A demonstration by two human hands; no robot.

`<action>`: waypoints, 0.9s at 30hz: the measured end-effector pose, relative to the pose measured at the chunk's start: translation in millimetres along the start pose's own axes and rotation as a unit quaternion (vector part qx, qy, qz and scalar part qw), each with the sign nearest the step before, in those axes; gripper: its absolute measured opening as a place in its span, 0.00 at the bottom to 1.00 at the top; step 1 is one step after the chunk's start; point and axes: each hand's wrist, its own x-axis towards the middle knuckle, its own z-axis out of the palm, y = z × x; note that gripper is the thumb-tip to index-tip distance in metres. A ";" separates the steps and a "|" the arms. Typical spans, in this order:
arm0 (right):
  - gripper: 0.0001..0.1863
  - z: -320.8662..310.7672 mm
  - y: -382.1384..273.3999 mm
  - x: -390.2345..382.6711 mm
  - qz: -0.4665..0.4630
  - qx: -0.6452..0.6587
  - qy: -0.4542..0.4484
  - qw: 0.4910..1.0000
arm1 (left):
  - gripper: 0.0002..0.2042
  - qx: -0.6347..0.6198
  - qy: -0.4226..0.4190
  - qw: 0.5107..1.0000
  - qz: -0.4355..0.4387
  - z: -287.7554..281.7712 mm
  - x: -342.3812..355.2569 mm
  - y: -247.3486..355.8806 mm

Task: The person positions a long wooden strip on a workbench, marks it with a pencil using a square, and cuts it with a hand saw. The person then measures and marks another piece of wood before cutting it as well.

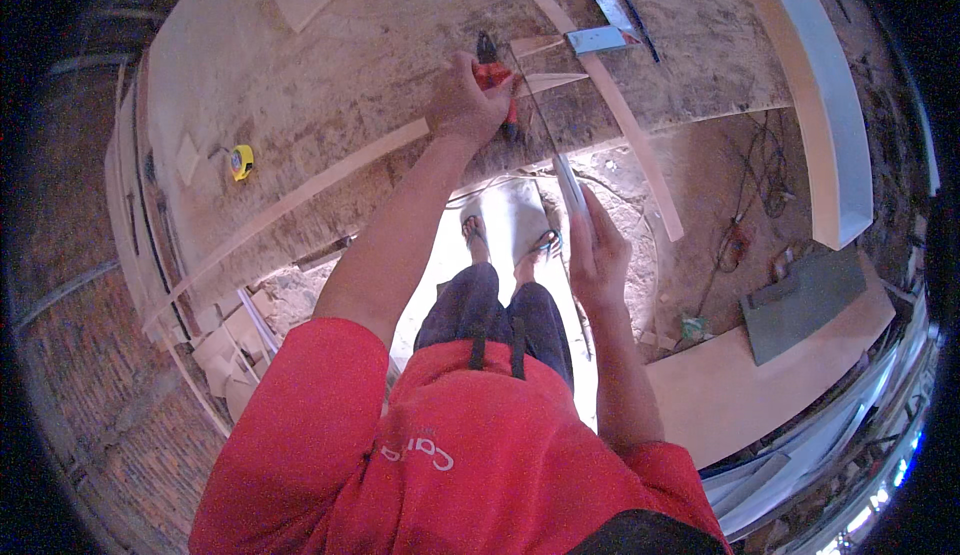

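My left hand (468,103) is closed around a red-and-black hand tool (490,75) at the table's near edge; its exact kind is partly hidden by my fingers. Under that hand runs a long, thin wooden strip (330,177), which shows beyond it as a pale pointed end (552,82). My right hand (600,255) is closed on the near end of a handsaw (566,181), seen almost edge-on. Its narrow blade slants up and away, crossing beside my left fingertips and over the strip's line. Whether its teeth touch the wood I cannot tell.
On the worktable (370,65) lie a metal try square (600,39), a dark pencil (640,27), a second strip (632,125) jutting past the near edge and a yellow tape measure (241,162). A large curved board (825,105) stands right. Cables (735,240) lie lower right.
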 end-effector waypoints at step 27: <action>0.27 1.0 42.6 -13.2 -0.061 -0.104 0.013 0.993 | 0.30 0.027 -0.013 1.000 -0.003 -8.9 2.1 1.6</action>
